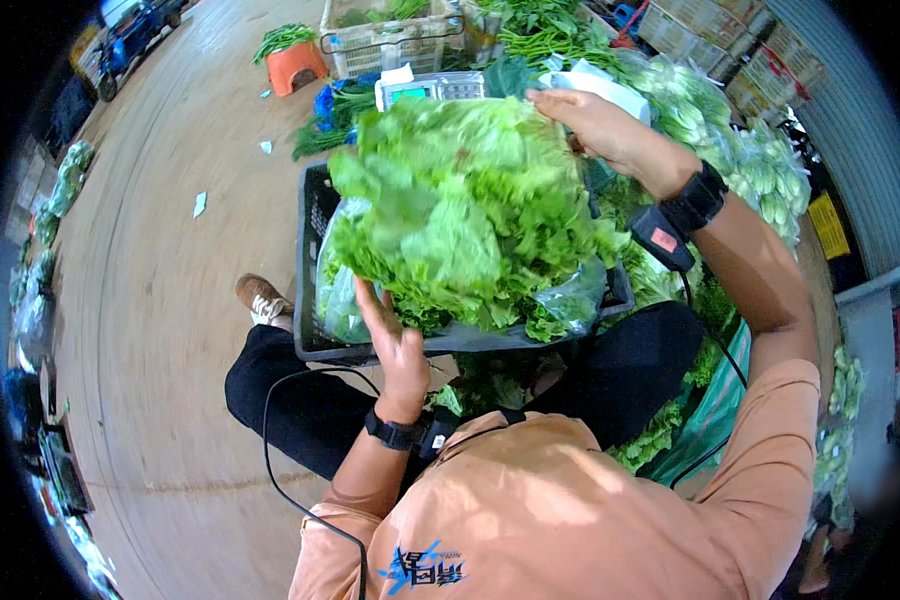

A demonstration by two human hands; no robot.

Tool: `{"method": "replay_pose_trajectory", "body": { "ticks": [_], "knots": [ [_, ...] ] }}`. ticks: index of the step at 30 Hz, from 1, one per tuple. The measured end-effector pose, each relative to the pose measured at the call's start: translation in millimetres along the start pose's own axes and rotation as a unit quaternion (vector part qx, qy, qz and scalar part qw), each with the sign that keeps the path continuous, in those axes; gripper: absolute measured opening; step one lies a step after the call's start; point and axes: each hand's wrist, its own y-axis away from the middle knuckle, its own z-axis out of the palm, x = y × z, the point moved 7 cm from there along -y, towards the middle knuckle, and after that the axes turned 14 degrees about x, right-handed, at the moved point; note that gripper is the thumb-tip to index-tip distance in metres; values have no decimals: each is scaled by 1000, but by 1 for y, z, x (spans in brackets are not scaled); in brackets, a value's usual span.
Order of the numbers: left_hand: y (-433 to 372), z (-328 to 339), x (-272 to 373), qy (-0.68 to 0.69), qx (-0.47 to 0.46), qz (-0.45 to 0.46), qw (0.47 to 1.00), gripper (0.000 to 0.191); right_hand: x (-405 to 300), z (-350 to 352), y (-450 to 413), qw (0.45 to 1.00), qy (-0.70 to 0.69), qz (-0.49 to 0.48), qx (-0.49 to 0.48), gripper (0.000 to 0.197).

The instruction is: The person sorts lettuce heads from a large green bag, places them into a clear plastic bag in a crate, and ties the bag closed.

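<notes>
A large bunch of leafy green lettuce [465, 202] is held between my hands above a black plastic crate [311, 247]. At its far right edge, my right hand [592, 131] grips the bunch, with the fingertips partly hidden behind the leaves. My left hand [394, 337] presses against its near left side, thumb and fingers partly under the leaves. Inside the crate, a clear plastic bag [341, 300] shows around and below the lettuce; what else it holds is hidden. Just beyond the bunch stands a digital scale [450, 86] with a lit green display.
Bagged green vegetables [757, 165] are heaped at the right. A white plastic crate [390, 41] and an orange stool [296, 67] with greens on top stand at the far side. Loose lettuce [649, 442] lies by a green sack [712, 405]. Cables hang from both wrists.
</notes>
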Motion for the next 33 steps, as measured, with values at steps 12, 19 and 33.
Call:
{"method": "replay_pose_trajectory", "body": {
  "ticks": [12,19,33],
  "knots": [
    [45,13,-75,260,-58,-493,828,51,32,13,102,997,-46,13,-64,45],
    [38,15,-81,238,-89,-478,841,51,-9,9,116,865,218,-440,104,34],
    [36,9,-83,223,-94,-475,846,50,2,23,139,773,239,-582,86,26]
  ]
}}
